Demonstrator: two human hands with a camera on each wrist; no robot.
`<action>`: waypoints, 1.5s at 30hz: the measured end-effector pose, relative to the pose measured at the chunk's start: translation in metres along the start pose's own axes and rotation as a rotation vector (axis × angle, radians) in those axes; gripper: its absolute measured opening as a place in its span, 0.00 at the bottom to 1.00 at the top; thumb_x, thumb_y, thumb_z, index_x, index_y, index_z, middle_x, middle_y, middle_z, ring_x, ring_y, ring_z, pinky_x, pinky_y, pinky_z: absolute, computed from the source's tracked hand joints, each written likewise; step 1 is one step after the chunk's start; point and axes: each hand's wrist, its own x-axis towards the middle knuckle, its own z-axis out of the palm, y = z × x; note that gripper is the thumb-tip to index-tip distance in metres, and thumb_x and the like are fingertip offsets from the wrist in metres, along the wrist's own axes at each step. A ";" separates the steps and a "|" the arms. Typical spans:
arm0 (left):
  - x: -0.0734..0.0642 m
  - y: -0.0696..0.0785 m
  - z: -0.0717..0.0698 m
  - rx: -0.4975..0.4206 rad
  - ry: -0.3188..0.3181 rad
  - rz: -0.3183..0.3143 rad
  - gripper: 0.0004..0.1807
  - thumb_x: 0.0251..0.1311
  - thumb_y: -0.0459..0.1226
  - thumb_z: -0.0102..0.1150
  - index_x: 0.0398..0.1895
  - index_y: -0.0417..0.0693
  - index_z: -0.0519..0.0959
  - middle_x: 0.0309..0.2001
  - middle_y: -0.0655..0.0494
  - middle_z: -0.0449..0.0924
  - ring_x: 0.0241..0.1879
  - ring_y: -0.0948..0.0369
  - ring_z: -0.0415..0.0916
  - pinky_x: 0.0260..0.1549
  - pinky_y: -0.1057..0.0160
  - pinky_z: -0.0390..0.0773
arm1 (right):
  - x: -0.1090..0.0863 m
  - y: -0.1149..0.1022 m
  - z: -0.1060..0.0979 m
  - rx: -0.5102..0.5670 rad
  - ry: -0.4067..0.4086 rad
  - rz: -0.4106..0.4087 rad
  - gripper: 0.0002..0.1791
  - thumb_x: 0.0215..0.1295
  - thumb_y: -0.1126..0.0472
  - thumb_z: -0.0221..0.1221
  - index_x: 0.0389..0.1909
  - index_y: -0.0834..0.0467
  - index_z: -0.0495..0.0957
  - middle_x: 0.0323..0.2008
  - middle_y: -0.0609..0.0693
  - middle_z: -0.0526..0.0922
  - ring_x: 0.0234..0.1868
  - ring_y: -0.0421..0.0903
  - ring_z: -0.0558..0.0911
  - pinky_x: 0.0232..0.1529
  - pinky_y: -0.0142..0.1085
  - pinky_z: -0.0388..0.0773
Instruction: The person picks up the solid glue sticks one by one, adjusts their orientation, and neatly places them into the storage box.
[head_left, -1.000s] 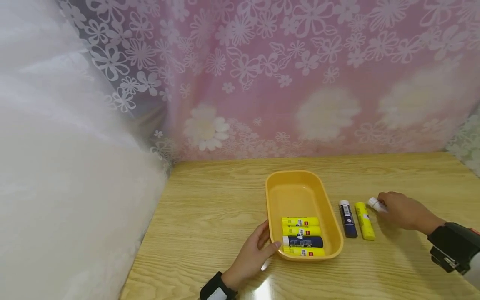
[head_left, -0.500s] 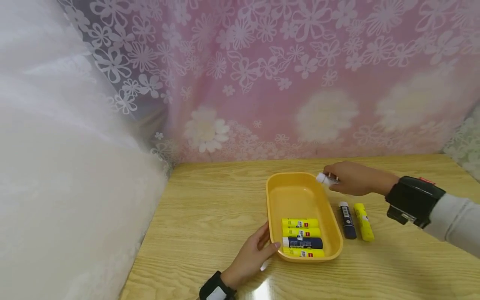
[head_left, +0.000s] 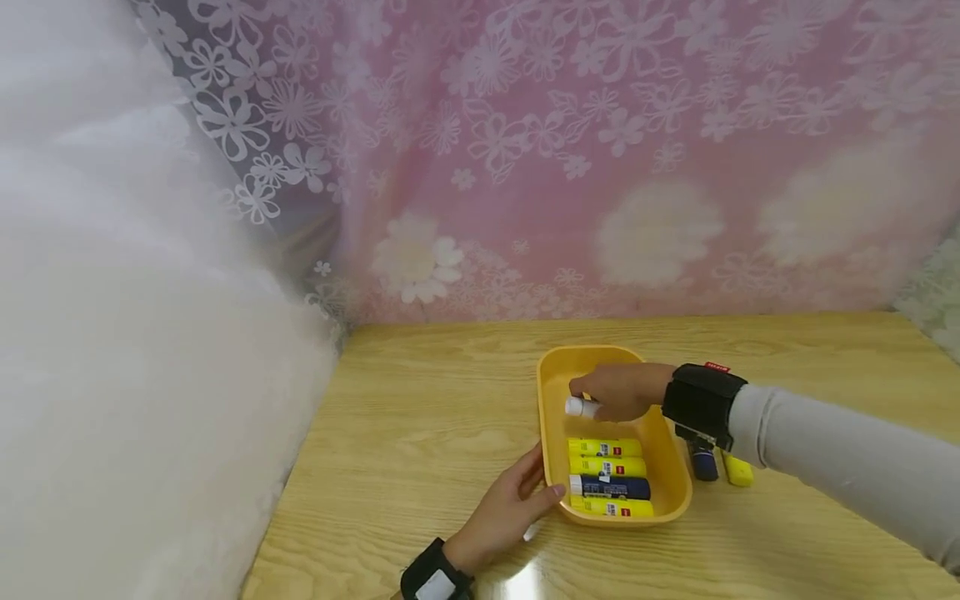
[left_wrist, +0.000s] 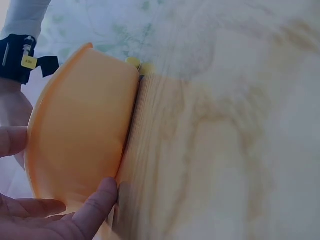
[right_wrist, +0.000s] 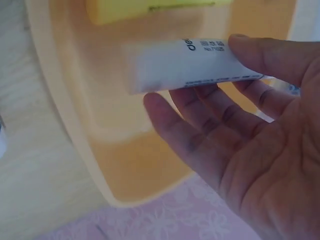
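My right hand (head_left: pixel 618 392) holds a white glue stick (head_left: pixel 582 407) over the far half of the yellow plastic tray (head_left: pixel 551 358). In the right wrist view the thumb lies on one side of the white glue stick (right_wrist: pixel 175 65) and the fingers on the other. My left hand (head_left: pixel 510 504) grips the tray's near left corner, thumb on the rim and fingers against the outer wall (left_wrist: pixel 80 125). In the tray's near half lie several glue sticks side by side: yellow ones (head_left: pixel 606 468) and a dark blue one with a white cap (head_left: pixel 615 487).
Right of the tray, a dark blue glue stick (head_left: pixel 703 463) and a yellow one (head_left: pixel 738 472) lie on the wooden table (head_left: pixel 420 417), partly hidden by the right forearm. A pink flowered curtain (head_left: pixel 525 208) hangs behind the table; a whitish sheet (head_left: pixel 150 375) covers the left side.
My right hand has lifted the white glue stick from the table at right and carried it left over the tray. The left hand keeps its hold on the rim.
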 end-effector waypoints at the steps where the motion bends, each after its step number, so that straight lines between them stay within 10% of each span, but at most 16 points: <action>1: 0.000 0.000 0.000 -0.002 -0.005 0.004 0.34 0.61 0.41 0.51 0.69 0.50 0.50 0.69 0.50 0.51 0.62 0.62 0.54 0.58 0.59 0.64 | 0.001 0.000 0.002 0.008 -0.013 0.010 0.17 0.54 0.59 0.61 0.45 0.53 0.70 0.33 0.46 0.78 0.30 0.42 0.73 0.46 0.44 0.79; 11: -0.007 0.019 0.002 -0.017 -0.017 -0.004 0.35 0.61 0.39 0.51 0.68 0.44 0.50 0.69 0.45 0.50 0.62 0.57 0.53 0.59 0.58 0.64 | 0.006 0.001 0.019 0.089 -0.046 0.045 0.14 0.56 0.61 0.59 0.44 0.53 0.71 0.32 0.46 0.76 0.31 0.44 0.72 0.45 0.45 0.77; 19: 0.001 0.000 -0.002 -0.028 -0.024 0.006 0.35 0.61 0.40 0.51 0.69 0.49 0.49 0.69 0.49 0.50 0.62 0.61 0.53 0.56 0.62 0.67 | 0.012 0.003 0.025 0.060 0.000 0.041 0.13 0.57 0.61 0.58 0.44 0.55 0.74 0.35 0.49 0.80 0.32 0.43 0.73 0.45 0.45 0.78; 45: 0.000 0.004 -0.003 -0.010 -0.005 -0.013 0.34 0.61 0.42 0.51 0.69 0.52 0.50 0.69 0.52 0.52 0.61 0.65 0.55 0.56 0.60 0.67 | 0.014 0.008 0.026 0.043 -0.018 0.048 0.12 0.57 0.60 0.59 0.42 0.56 0.74 0.32 0.48 0.78 0.29 0.43 0.72 0.40 0.42 0.78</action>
